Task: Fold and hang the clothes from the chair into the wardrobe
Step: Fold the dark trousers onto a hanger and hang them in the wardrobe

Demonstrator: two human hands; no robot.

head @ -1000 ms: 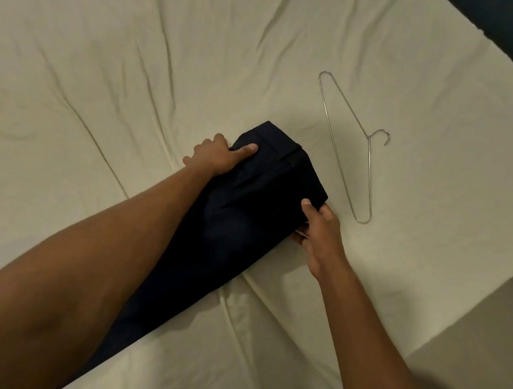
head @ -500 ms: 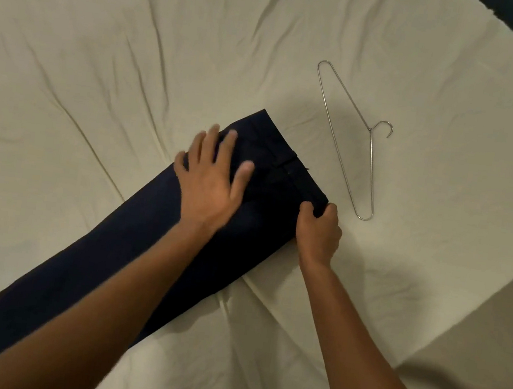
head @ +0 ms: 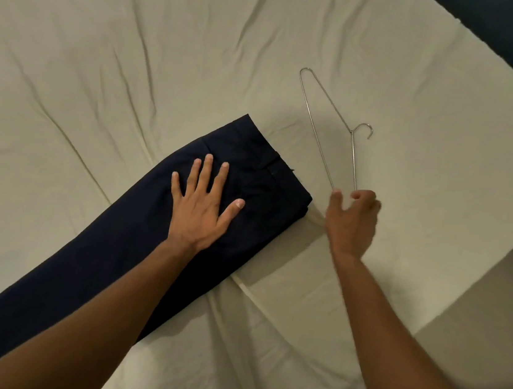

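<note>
The trousers (head: pixel 132 243) are plain dark navy, unpatterned; the hanger (head: pixel 328 128) is silvery bare wire; the bed sheet (head: pixel 139 34) is plain cream; beyond its far right corner, dark teal.

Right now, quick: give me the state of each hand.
Left hand: open, flat on the trousers.
Right hand: open, holding nothing, fingers at the near end of the hanger.

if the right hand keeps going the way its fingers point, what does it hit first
Most likely the wire hanger: the right hand is open with its fingertips right at the hanger's near corner, though contact is unclear.
</note>
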